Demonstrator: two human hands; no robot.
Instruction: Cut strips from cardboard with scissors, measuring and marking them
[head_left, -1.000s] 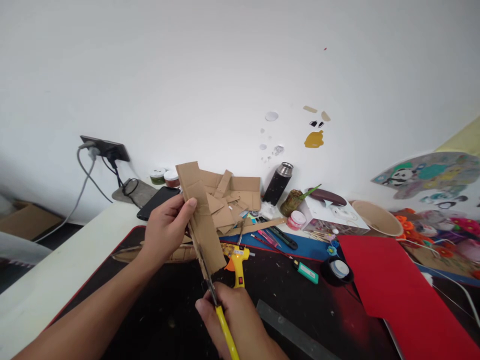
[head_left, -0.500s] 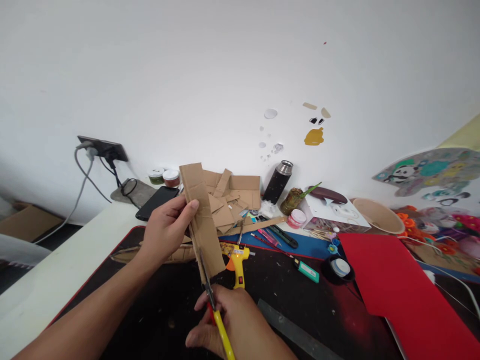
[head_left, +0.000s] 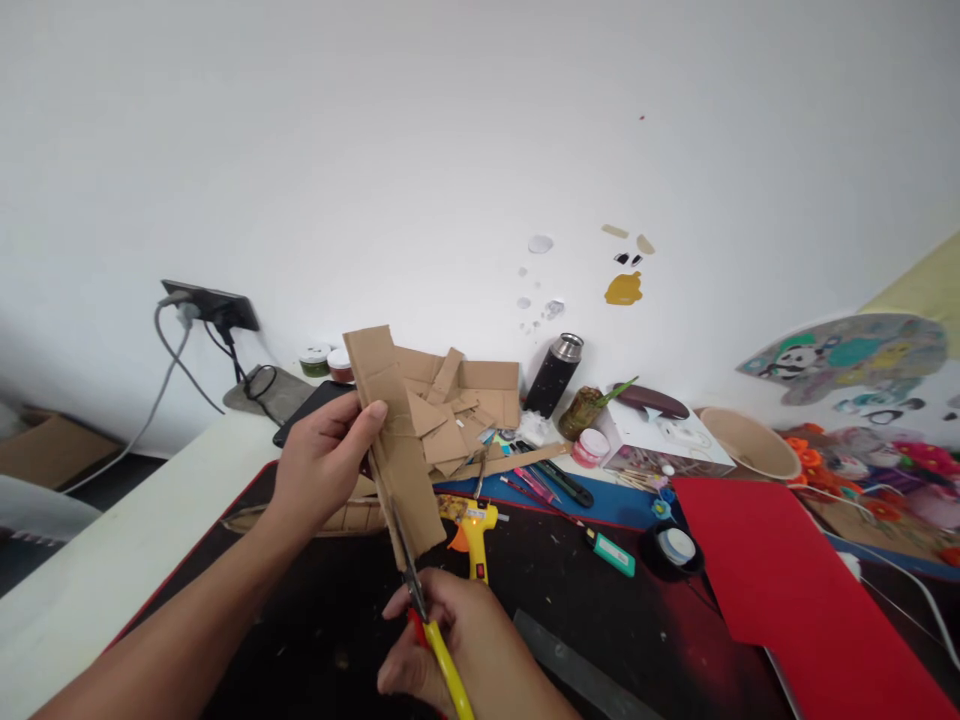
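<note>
Between its thumb and fingers, my left hand (head_left: 322, 455) pinches a long strip of brown cardboard (head_left: 405, 440) upright above the desk. My right hand (head_left: 457, 630) is wrapped around the red and yellow handles of a pair of scissors (head_left: 415, 590). Their blades sit at the lower left part of the cardboard, along a narrow strip at its left edge. Just behind the cardboard lies a yellow hot glue gun (head_left: 474, 535), with a boat-shaped cardboard piece (head_left: 352, 517) to its left, partly hidden by my left hand.
Cardboard scraps (head_left: 457, 420) are heaped at the back, near a black thermos (head_left: 555, 375). A metal ruler (head_left: 577, 665) lies front right, beside a red sheet (head_left: 795, 570). A teal lighter-like item (head_left: 611, 553), a box cutter (head_left: 566, 483) and a black phone (head_left: 307, 410) are around.
The cardboard and my left hand have shifted slightly left in view. The scissors remain on the cardboard, their blades looking a little more closed. The camera view has tilted slightly.
</note>
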